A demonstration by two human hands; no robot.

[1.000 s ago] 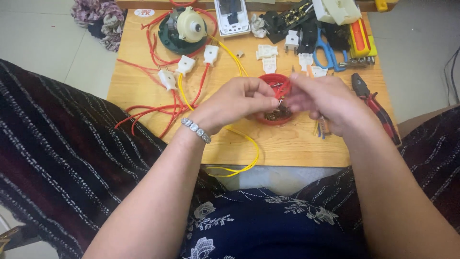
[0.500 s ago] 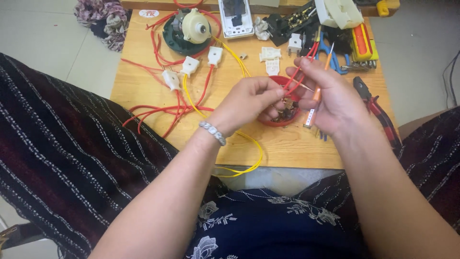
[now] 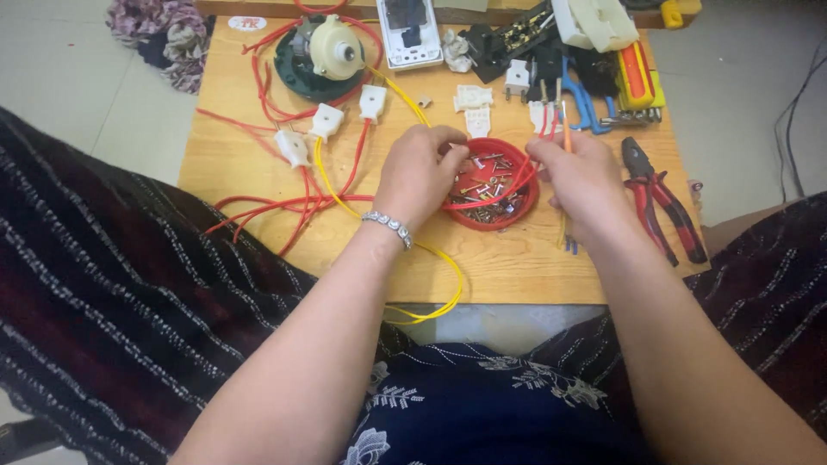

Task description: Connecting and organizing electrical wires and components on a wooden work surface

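Observation:
A small red bowl [image 3: 519, 215] of screws and small metal parts sits on the wooden table [image 3: 517, 267]. My left hand [image 3: 420, 176] reaches into the bowl's left side with its fingertips among the screws; whether it pinches one is hidden. My right hand [image 3: 586, 185] hovers at the bowl's right edge, shut on a thin orange-handled screwdriver [image 3: 565, 138] and the ends of red wires [image 3: 504, 194] that loop across the bowl. A silver bracelet [image 3: 387, 226] circles my left wrist.
A green-based motor [image 3: 320, 56] with red wires [image 3: 258, 207] and white plug connectors [image 3: 326, 122] lies at the back left. A yellow wire [image 3: 435, 306] loops over the front edge. Red-handled pliers [image 3: 659, 198] lie right; tools and plastic parts crowd the back right.
My hands have parted: the left dropped onto the bowl's left side, the right moved right of the bowl with the screwdriver and wires. The view shifted slightly.

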